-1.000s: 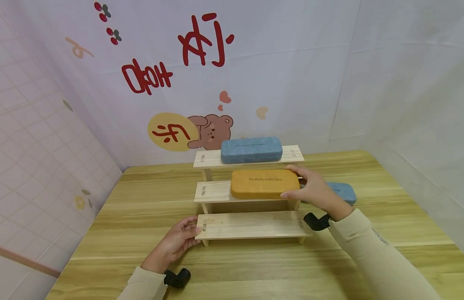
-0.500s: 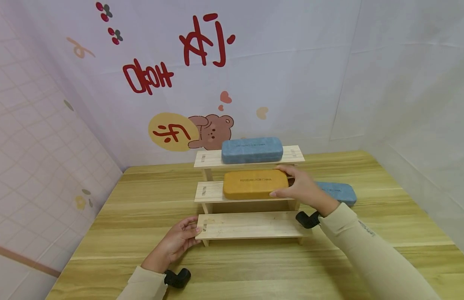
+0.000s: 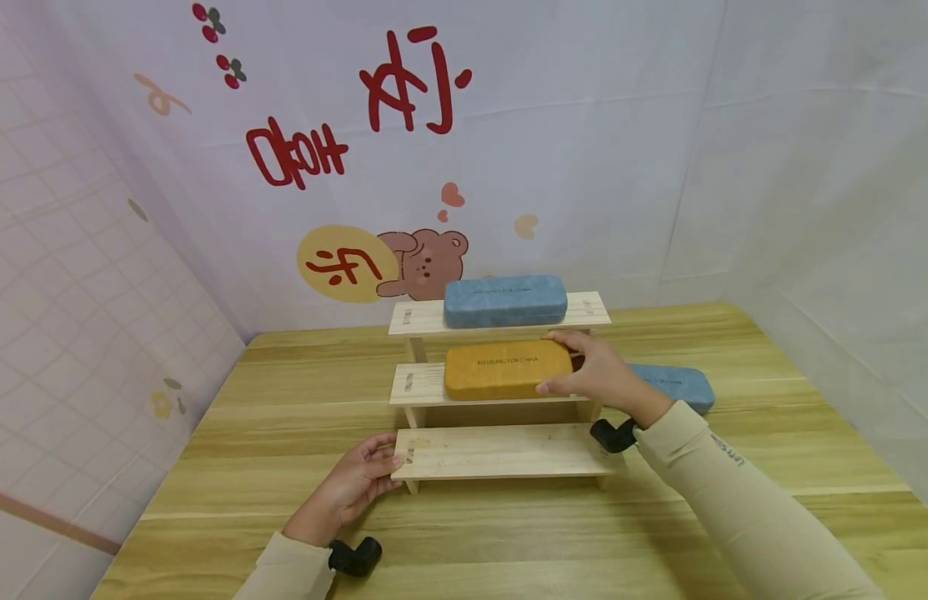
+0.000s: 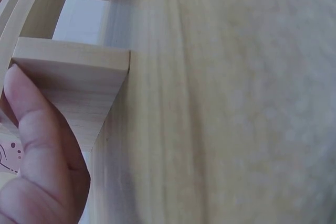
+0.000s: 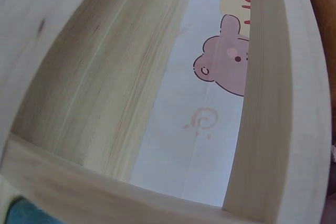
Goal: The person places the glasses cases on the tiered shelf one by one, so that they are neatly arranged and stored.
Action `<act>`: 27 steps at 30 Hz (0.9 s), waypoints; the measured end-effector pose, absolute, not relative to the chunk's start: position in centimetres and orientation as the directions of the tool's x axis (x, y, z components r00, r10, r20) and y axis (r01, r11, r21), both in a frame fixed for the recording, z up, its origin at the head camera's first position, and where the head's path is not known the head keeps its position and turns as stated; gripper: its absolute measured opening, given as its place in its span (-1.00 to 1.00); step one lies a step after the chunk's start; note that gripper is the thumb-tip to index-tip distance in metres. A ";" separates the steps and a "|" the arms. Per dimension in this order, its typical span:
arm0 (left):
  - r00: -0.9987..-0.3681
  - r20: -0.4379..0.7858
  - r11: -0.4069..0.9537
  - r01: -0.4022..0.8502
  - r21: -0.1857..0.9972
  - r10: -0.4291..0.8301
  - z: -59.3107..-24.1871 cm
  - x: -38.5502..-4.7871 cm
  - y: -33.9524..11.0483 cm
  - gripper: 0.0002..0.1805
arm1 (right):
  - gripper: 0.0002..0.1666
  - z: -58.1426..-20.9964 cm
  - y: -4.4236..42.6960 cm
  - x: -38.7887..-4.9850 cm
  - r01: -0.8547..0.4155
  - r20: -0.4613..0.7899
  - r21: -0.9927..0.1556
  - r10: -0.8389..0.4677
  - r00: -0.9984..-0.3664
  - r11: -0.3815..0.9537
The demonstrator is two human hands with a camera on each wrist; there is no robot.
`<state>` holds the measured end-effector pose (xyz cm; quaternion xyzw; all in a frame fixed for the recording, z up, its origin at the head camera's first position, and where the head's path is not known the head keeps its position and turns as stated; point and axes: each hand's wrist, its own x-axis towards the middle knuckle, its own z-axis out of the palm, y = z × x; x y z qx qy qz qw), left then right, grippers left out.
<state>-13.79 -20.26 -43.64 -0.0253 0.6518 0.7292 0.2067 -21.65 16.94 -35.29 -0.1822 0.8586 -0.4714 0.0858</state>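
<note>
White printed cloth (image 3: 599, 167) rises behind the wood-grain counter (image 3: 501, 550), whose far edge meets it at 12 o'clock. Taking the three-tier pale wooden stand (image 3: 501, 452) as my dial, I see its middle tier carrying the mustard-yellow, rounded oblong case (image 3: 504, 372), the near long side close to that tier's front edge. My right hand (image 3: 602, 377) grips the case's 3 o'clock end, thumb on the near side, fingers on the far side. Toward 9 o'clock a short strip of the tier's wood shows beside the case. My left hand (image 3: 362, 479) holds the lowest tier's end at 8 o'clock, thumb at the edge; counter spreads out from 5 to 9 o'clock. One blue rounded oblong case (image 3: 504, 302) lies on the top tier at 12; a second blue case (image 3: 675, 387) lies on the counter at 3, partly behind my right wrist. Compared with a second ago, the yellow case and right hand sit further toward 9 o'clock; the left hand and both blue cases hold their places.
</note>
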 end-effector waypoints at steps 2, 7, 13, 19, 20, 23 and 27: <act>-0.913 -0.306 -0.065 -0.335 0.940 0.268 -43.6 -13.8 -20.3 -0.33 | 0.06 -35.2 16.9 -21.7 -0.236 0.025 -0.840 -0.399 -0.917 0.489; -0.914 -0.300 -0.074 -0.331 0.941 0.273 -43.8 -13.9 -20.3 -0.33 | 0.07 -35.1 16.8 -21.7 -0.251 0.028 -0.827 -0.409 -0.912 0.503; -0.915 -0.296 -0.075 -0.327 0.942 0.275 -43.9 -13.9 -20.4 -0.32 | 0.09 -35.0 16.9 -21.7 -0.278 0.025 -0.793 -0.428 -0.904 0.542; -0.915 -0.291 -0.077 -0.323 0.943 0.281 -43.9 -13.9 -20.4 -0.31 | 0.07 -34.9 16.9 -21.7 -0.289 0.022 -0.790 -0.447 -0.894 0.540; -0.915 -0.292 -0.076 -0.325 0.943 0.279 -43.9 -13.9 -20.4 -0.31 | 0.07 -34.9 16.8 -21.8 -0.290 0.021 -0.790 -0.448 -0.894 0.540; -0.915 -0.295 -0.075 -0.326 0.943 0.275 -43.9 -13.9 -20.4 -0.32 | 0.07 -35.0 16.8 -21.8 -0.290 0.020 -0.790 -0.451 -0.892 0.540; -0.915 -0.296 -0.071 -0.326 0.943 0.273 -43.9 -13.9 -20.4 -0.32 | 0.09 -35.0 16.8 -21.8 -0.296 0.021 -0.784 -0.455 -0.890 0.545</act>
